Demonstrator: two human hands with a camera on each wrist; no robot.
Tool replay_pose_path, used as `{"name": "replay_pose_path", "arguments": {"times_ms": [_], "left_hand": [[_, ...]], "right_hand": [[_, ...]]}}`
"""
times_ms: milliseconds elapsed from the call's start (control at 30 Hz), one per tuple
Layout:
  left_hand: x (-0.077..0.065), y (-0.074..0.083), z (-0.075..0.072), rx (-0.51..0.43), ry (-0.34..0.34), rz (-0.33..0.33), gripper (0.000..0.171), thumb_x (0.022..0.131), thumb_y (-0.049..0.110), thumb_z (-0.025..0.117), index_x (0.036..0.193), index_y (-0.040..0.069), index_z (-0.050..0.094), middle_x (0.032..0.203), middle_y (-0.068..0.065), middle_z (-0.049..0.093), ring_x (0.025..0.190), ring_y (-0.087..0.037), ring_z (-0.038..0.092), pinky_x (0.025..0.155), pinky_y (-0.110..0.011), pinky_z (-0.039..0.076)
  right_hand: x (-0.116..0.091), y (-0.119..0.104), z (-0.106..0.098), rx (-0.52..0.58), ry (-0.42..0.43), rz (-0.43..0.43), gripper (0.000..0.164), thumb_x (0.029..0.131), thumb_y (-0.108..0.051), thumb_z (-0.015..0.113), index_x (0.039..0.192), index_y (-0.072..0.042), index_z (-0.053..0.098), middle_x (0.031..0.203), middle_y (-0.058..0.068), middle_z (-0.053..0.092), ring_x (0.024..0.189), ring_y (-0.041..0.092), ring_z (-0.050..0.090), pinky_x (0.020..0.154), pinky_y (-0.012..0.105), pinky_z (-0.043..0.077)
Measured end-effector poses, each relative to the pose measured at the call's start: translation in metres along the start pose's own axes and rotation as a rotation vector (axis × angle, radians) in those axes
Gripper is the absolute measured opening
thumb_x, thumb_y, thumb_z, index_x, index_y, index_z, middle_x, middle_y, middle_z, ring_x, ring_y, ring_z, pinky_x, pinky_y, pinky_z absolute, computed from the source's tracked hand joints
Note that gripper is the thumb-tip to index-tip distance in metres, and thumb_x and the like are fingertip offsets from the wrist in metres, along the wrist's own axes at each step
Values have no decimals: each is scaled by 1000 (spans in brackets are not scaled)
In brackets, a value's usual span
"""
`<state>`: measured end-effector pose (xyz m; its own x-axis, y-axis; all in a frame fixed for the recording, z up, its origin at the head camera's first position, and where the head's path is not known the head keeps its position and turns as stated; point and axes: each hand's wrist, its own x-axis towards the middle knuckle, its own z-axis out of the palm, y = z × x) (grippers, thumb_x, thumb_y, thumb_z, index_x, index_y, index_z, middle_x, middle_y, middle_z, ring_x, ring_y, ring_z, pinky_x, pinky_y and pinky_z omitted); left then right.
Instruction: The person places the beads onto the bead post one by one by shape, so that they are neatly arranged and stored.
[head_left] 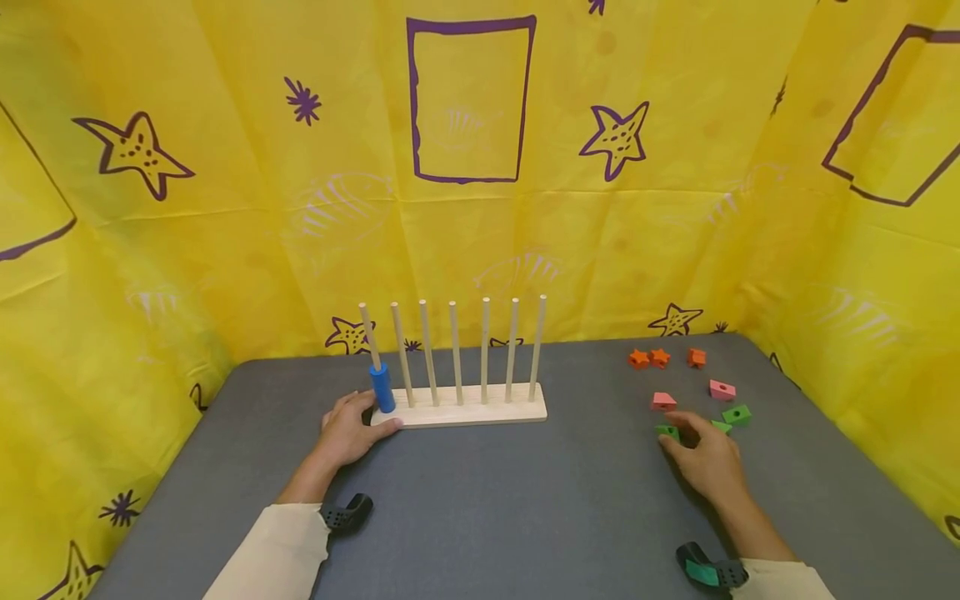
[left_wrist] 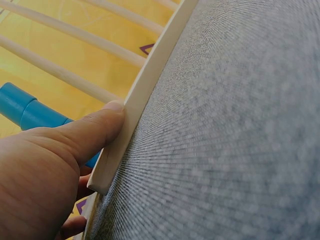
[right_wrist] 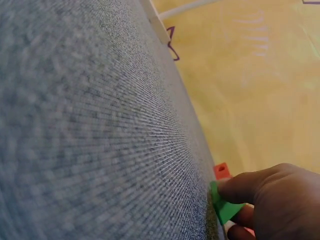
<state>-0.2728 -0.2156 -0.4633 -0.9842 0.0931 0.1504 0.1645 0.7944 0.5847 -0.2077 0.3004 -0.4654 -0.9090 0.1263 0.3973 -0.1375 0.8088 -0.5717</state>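
A green block [right_wrist: 226, 211] is pinched at the table's right side by the right hand [head_left: 708, 462].
It is probably light, stiff and fairly smooth, not fragile, and best taken by its flat sides; pink blocks [head_left: 722, 389] and orange star-shaped blocks [head_left: 659, 357] are scattered nearby. The pale wooden stand [head_left: 472, 410], set with seven slim round pegs, is gripped at its left end by the left hand [head_left: 348, 429], beside a glossy blue cylinder [head_left: 382, 388]; the table [head_left: 525, 508] is covered in grey woven cloth.
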Motion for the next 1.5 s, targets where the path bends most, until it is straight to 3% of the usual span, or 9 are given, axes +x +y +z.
{"name": "replay_pose_path", "arguments": {"times_ms": [133,333,533,567,767,1000,1267,1367,1500], "left_hand": [[1,-2,0,-1,-5,1,68,85,41,74,134,-1,55,137,-25,49,134,-48,25,101,-65,13],[0,-2,0,-1,-9,0,69,84,41,74,134,-2,54,137,-25,48,134,-49,25,101,-65,13],[0,-1,-1,-3,-6,4,69,85,41,74,134,-2,54,137,-25,49,134,-48,26,101,-65,14],[0,0,-1,-3,-8,3,69,85,41,74,135,-2,54,137,-25,49,134,-48,26,101,-65,14],[-2,-2,-1,3,-11,-2,70,85,41,73,135,-2,53,138,-25,48,134,-48,25,101,-65,13],[-2,0,-1,3,-6,4,68,86,40,73,136,-2,53,138,-25,48,134,-48,26,101,-65,14],[-1,3,-2,-2,2,-2,67,85,38,74,135,-2,54,137,-23,49,135,-47,24,102,-64,13],[0,3,-2,1,0,0,67,85,38,74,135,-2,54,138,-23,49,135,-47,24,102,-64,13],[-1,2,-1,-3,-8,-4,67,85,40,74,135,-1,54,138,-23,49,135,-47,24,101,-64,13]], "right_hand": [[1,-3,1,30,33,18,33,85,-11,72,116,-3,66,101,19,69,90,35,65,76,51,47],[4,-13,-2,87,84,-4,35,85,-9,73,119,-5,67,102,16,70,80,31,69,62,26,50],[7,-33,-9,160,49,10,35,88,-16,72,122,-7,67,104,13,70,86,31,69,61,16,48],[8,-37,-10,179,38,10,34,89,-16,72,121,-7,67,103,13,70,86,25,69,63,15,48],[18,-65,-22,316,-45,25,34,92,-22,69,122,-7,67,105,13,70,86,2,63,69,17,50],[37,-95,-36,446,-87,4,38,91,-25,70,123,-5,65,108,7,68,86,11,65,66,26,52],[52,-133,-48,568,-124,-14,35,90,-27,71,120,-10,66,98,4,71,84,16,67,40,30,41],[59,-147,-49,645,-122,-50,33,90,-22,71,118,-6,67,100,7,70,83,20,67,49,25,50],[70,-165,-48,716,-116,-123,32,90,-15,71,117,0,66,101,8,69,83,23,67,76,27,53]]}}
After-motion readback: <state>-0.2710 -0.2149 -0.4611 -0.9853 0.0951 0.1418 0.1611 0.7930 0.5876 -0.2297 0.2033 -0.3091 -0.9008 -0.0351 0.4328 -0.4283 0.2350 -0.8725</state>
